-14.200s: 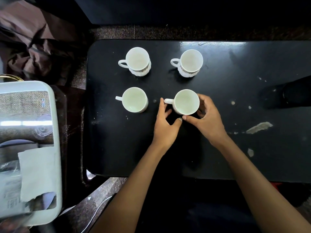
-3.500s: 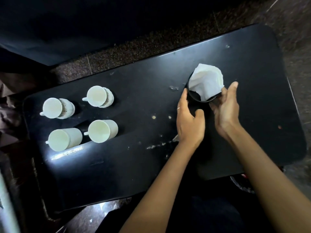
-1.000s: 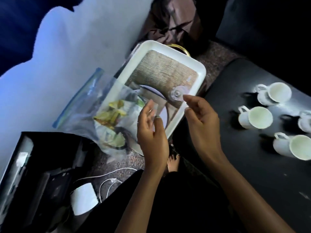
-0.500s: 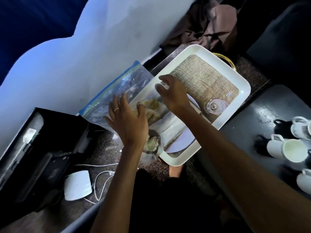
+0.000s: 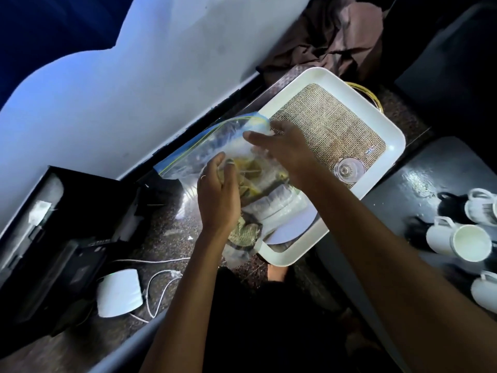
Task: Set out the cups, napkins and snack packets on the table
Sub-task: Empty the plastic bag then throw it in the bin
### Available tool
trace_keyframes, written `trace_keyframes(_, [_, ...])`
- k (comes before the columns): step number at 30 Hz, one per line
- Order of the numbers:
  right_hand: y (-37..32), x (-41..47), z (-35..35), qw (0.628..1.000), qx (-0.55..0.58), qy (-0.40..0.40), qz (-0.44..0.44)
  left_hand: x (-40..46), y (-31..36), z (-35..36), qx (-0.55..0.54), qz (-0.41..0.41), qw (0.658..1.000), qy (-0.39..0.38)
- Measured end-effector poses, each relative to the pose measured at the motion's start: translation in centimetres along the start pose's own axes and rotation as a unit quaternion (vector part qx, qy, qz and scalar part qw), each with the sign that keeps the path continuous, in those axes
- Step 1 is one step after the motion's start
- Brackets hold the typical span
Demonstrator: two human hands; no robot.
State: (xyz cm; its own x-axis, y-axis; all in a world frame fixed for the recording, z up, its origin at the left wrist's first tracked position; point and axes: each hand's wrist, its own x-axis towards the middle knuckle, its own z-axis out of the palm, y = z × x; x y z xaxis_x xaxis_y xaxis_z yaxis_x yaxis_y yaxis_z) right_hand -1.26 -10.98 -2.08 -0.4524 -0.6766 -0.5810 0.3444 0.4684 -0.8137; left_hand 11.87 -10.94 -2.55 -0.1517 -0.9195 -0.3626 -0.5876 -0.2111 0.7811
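A clear zip bag [image 5: 204, 146] with a blue top edge lies across the near end of a white tray [image 5: 387, 125]. Yellow-green snack packets [image 5: 248, 170] show through it. My left hand [image 5: 217, 197] grips the bag's side. My right hand [image 5: 279, 149] reaches into the bag's mouth; its fingertips are hidden by the plastic, so what they hold is unclear. Three white cups [image 5: 457, 239] stand on the black table [image 5: 419, 184] at the right edge.
The tray has a woven mat, a clear glass [image 5: 348, 169] and a white plate [image 5: 293, 227] under the bag. On the floor lie a black box [image 5: 61, 224], a white charger [image 5: 119, 293] with cable and brown cloth [image 5: 336, 36].
My hands have gone from reaching over the tray to working on the bag. The left hand has closed on the bag and the right hand has pushed into its mouth.
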Motion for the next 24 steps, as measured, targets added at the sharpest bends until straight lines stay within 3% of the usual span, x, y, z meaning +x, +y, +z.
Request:
trace_keyframes(3, [0.0,-1.6,-1.2,1.0,0.017,-0.011,-0.007,-0.5,1.0,0.3,-0.033,-0.001,0.999,-0.002])
trace_keyframes(8, [0.8,-4.4,-3.4,0.995,0.064,0.05,-0.063,-1.5,3.1,0.7,-0.034,-0.01,0.999,-0.002])
trace_keyframes(13, [1.7,-8.0,-5.5,0.979,-0.028,0.037,-0.2,-2.2,6.0,0.9,-0.077,-0.072,0.994,-0.025])
trace_keyframes(16, [1.9,-9.8,-6.0,0.967,-0.102,0.022,-0.234,-2.1,6.7,1.0,-0.074,-0.073,0.994,-0.018])
trace_keyframes(18, [2.0,-10.7,-6.2,0.96,-0.139,0.012,-0.242,-2.2,6.7,1.1,-0.084,-0.048,0.995,-0.011])
trace_keyframes(22, [1.7,-11.8,-7.0,0.977,-0.098,-0.012,-0.19,-3.1,6.1,1.6,-0.094,0.006,0.995,-0.037])
trace_keyframes(24, [1.5,-11.6,-7.2,0.978,-0.112,0.025,-0.176,-3.8,5.8,1.7,-0.107,0.023,0.993,-0.054])
